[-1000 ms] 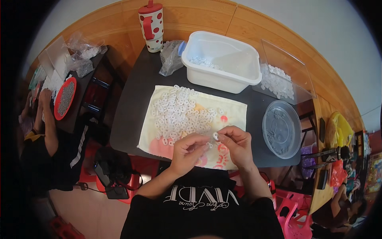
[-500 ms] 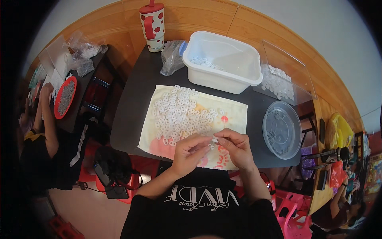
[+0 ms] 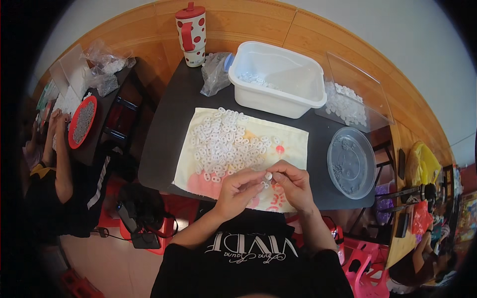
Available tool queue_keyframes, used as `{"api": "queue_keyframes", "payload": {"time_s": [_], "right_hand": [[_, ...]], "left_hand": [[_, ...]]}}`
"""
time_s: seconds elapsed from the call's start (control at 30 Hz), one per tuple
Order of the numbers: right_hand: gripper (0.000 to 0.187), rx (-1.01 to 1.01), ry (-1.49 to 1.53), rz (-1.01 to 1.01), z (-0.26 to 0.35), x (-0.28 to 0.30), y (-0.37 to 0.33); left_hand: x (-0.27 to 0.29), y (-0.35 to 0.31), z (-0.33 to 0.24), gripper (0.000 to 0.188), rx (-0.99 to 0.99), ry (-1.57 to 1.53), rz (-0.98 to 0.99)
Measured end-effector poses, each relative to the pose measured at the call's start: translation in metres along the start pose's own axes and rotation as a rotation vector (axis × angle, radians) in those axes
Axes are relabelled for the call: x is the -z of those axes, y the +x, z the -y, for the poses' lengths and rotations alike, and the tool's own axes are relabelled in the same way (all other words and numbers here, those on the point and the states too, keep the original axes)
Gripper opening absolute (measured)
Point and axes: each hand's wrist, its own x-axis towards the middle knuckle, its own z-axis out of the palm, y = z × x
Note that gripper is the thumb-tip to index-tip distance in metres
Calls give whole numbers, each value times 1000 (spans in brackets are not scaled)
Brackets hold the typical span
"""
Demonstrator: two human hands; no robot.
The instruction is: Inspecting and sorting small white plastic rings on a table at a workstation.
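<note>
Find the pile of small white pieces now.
In the head view, the pile lies mainly on the left side of the cloth, just beyond the left hand.

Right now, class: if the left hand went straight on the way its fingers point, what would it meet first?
Ahead of the left hand, probably the small white piece between it and the right hand; depth is unclear, the hand may already touch the piece.
</note>
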Motion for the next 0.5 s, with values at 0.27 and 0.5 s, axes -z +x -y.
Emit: {"api": "queue_keyframes", "payload": {"time_s": [0.27, 0.5], "right_hand": [[17, 106, -24, 58, -3, 0, -1], [14, 93, 3, -11, -2, -5, -3]], "left_hand": [[2, 0, -4, 28, 120, -127, 80], [3, 0, -3, 21, -1, -19, 65]]}}
